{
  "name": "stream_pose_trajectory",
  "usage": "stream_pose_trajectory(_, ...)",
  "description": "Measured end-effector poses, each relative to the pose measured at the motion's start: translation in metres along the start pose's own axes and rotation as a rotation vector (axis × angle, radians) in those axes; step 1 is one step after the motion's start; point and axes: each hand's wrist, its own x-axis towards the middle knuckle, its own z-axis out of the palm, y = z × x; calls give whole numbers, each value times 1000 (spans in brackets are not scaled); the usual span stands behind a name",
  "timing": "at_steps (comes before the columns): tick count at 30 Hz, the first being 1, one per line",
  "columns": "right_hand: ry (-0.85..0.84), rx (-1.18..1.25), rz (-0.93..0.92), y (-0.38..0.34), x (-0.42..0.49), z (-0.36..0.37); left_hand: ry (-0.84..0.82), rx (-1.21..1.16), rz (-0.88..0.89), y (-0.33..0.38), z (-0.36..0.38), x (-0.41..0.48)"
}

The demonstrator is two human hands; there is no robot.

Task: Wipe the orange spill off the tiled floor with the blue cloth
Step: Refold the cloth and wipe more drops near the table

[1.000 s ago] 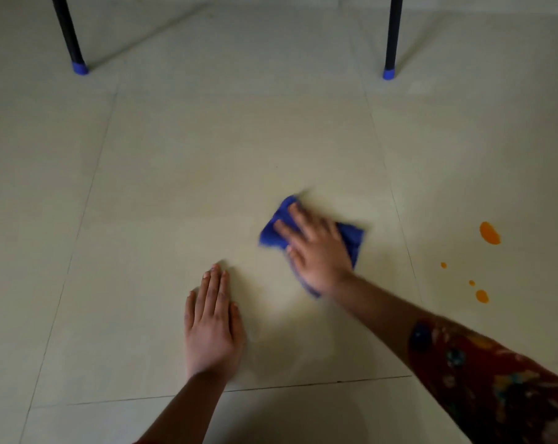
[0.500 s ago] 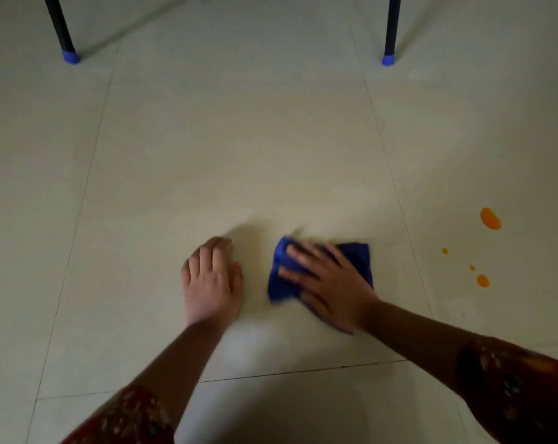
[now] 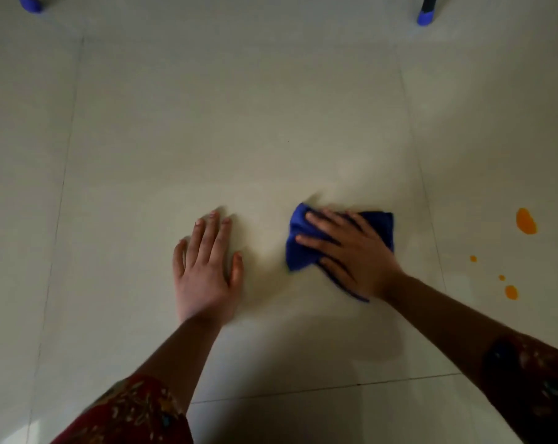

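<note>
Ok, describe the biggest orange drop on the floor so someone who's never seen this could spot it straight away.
Start at the blue cloth pressed flat under the right hand on the pale tiled floor. Cross the grout line to the tile right of it, where several orange drops lie. The biggest orange drop is the elongated blob farthest from the person, clearly larger than the three smaller drops nearer them.

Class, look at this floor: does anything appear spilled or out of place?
Yes. Orange spill drops lie on the tiled floor, right of the blue cloth under the right hand; the cloth is not touching them.
</note>
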Motion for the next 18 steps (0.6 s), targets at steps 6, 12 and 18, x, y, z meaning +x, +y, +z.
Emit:
stream_pose_trajectory(6,164,24,765,83,96,-11,-17,33,-3,2,2,4)
stream_pose_trajectory(12,157,52,237,-18,158,1,14,27,2,-4,1,3)
stream_pose_trajectory(18,39,3,180,36,40,-5,27,7,5,-1,3,7)
